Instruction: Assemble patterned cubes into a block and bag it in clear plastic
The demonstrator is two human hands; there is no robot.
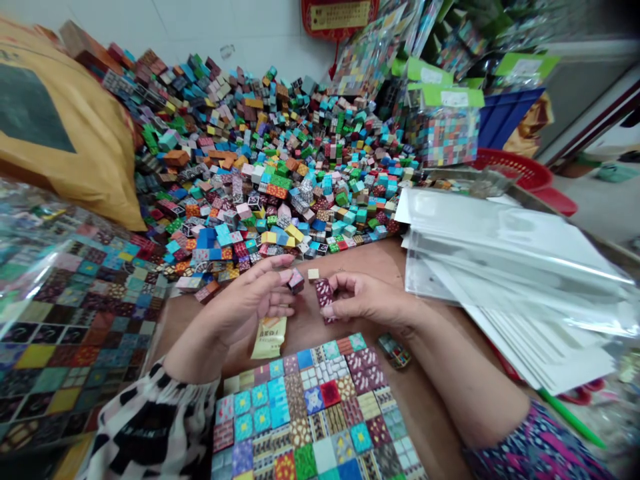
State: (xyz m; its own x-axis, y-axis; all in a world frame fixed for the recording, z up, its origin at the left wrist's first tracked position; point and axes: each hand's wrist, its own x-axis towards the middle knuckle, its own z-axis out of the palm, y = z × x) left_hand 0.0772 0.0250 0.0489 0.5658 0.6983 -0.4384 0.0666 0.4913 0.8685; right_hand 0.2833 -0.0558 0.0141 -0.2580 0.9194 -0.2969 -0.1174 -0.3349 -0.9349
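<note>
My left hand (250,293) holds a small pinkish-purple patterned cube (296,281) at the tips of its thumb and forefinger; its other fingers are loosely curled. Facing it, my right hand (365,299) pinches a maroon block with pale streaks (324,292) just above the brown tabletop (305,320). A small cream cube (313,274) lies between the two, near the maroon block's far end. Close to my forearms is a flat mosaic of patterned blocks (320,413) set side by side. A yellow wrapper (270,339) lies partly beneath my left hand.
A big heap of loose coloured blocks (260,167) fills the back. Plastic sleeves with white sheets (500,267) lie at right. At left are a yellow sack (90,133) and plastic-wrapped block mosaics (65,320). A small box (394,351) sits beside my right forearm.
</note>
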